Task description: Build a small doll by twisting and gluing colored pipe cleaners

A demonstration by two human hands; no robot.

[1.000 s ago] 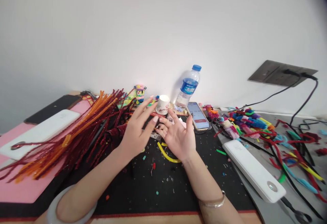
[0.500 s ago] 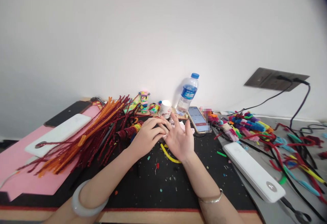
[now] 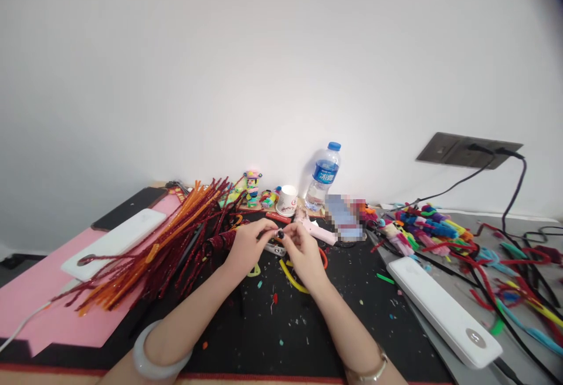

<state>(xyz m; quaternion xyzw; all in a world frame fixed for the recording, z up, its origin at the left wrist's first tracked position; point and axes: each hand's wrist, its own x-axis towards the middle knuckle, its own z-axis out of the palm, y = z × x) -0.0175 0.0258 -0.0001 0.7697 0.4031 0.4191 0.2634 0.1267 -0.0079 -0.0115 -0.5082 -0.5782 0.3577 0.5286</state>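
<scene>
My left hand (image 3: 250, 247) and my right hand (image 3: 307, 251) meet over the middle of the black mat, thumbs and fingertips pinched together. A small dark, roundish piece (image 3: 280, 234) shows between their fingertips; its kind is too small to tell. Just beneath lies a small silvery case (image 3: 275, 249), partly covered by the fingers. A yellow pipe cleaner (image 3: 291, 278) curves next to my right hand. Behind that hand rests a pink glue gun (image 3: 323, 232). Left of my left hand is a dark red coiled pipe-cleaner piece (image 3: 222, 241).
Red and orange pipe cleaners (image 3: 145, 259) spread over the left side. A paper cup (image 3: 287, 199), a water bottle (image 3: 324, 175) and a phone (image 3: 345, 218) stand or lie at the back. At right are a white power bank (image 3: 444, 312), colourful pipe-cleaner figures (image 3: 426, 227) and cables.
My right hand has turned from an open, palm-up pose to a pinch against the left fingertips. The small dark piece has come into sight between them. The view has tilted slightly upward.
</scene>
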